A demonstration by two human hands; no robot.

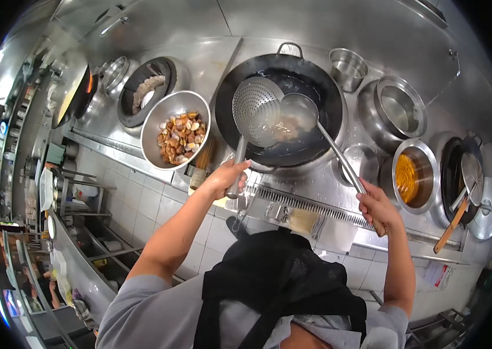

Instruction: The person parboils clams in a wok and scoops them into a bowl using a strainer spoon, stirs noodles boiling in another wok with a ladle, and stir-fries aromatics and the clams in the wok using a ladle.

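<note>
My left hand (226,177) is closed around the handle of a perforated skimmer (256,104), whose round head lies over the left part of a large black wok (231,72). In my right hand (378,207) is the long handle of a ladle (301,104). The ladle's bowl is beside the skimmer's head in the wok, overlapping its right edge. Cloudy liquid with some pale bits shows around the two tools. Left of the wok, a steel bowl (148,139) holds a heap of brown-shelled clams (183,136).
At the right stand a pot with amber liquid (410,174), a steel pot (400,107) and a strainer with a wooden handle (454,224). A small steel container (347,67) is behind the wok. Another wok (147,90) sits at the left. A slotted drain (310,200) lines the front edge.
</note>
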